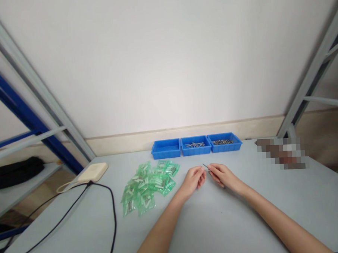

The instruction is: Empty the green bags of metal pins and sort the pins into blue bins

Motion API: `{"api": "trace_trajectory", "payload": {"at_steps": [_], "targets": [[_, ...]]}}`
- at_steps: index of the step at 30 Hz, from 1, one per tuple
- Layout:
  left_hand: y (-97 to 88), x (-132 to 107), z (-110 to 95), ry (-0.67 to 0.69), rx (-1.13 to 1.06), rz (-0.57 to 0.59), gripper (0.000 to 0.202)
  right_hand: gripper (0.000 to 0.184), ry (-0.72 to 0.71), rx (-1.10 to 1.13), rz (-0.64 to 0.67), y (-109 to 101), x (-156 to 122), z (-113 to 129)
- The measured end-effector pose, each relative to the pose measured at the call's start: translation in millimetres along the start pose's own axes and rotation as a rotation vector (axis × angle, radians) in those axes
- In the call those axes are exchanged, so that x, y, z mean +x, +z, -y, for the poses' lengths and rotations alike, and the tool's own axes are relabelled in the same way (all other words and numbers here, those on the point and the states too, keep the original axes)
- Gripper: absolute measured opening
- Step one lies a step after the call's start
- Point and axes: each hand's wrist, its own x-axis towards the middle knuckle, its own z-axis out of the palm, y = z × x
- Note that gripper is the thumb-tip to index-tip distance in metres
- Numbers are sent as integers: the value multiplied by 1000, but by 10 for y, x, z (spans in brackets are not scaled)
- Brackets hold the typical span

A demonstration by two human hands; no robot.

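Note:
Above the table, near its middle, my two hands meet almost fingertip to fingertip. My right hand is closed in a pinch on a thin dark metal rod, whose end sticks out up and to the left. My left hand is also pinched, fingers curled. A thin light sliver shows between the fingertips; which hand holds it I cannot tell. Left of my hands lies a pile of green clear plastic bags with small metal pieces inside.
Three blue trays stand along the wall: an empty left tray, a middle tray with silvery pins or screws, a right tray with darker ones. A white box and black cable lie left. A blurred-out item lies right.

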Motion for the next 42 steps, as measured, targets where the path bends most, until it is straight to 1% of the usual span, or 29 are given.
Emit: {"api": "trace_trajectory", "payload": {"at_steps": [7, 12, 18, 20, 24, 26, 28, 32, 34, 36, 39, 42], "targets": [[-55, 7, -46, -22, -87, 19, 41, 39, -37, 16, 26, -6, 25, -22], [-57, -28, -104, 18, -74, 14, 37, 34, -80, -45, -35, -4, -12, 9], [-49, -40, -150, 13, -51, -8, 37, 24, -151, -129, -97, 24, -40, 49], [-48, -38, -151, 12, -30, -11, 39, 27, -153, -163, -105, 30, -44, 59], [-33, -35, -134, 10, 3, 2, 43, 43, -152, -261, -138, 31, -48, 82], [-22, -31, -119, 13, 0, 12, 44, 46, -142, -262, -137, 30, -48, 90], [-14, -24, -106, 18, -16, 12, 44, 45, -134, -240, -134, 27, -47, 91], [-19, -8, -88, 32, -68, -10, 40, 31, -144, -163, -122, 23, -45, 74], [-27, -4, -87, 27, -73, -11, 38, 28, -159, -151, -127, 21, -40, 63], [-32, -5, -92, 18, -53, 2, 38, 31, -170, -186, -138, 20, -32, 56], [-31, -12, -104, 15, -6, 32, 41, 42, -165, -245, -138, 16, -27, 53], [-37, -13, -92, 13, 24, 42, 45, 46, -156, -233, -99, 3, -36, 38]]}}
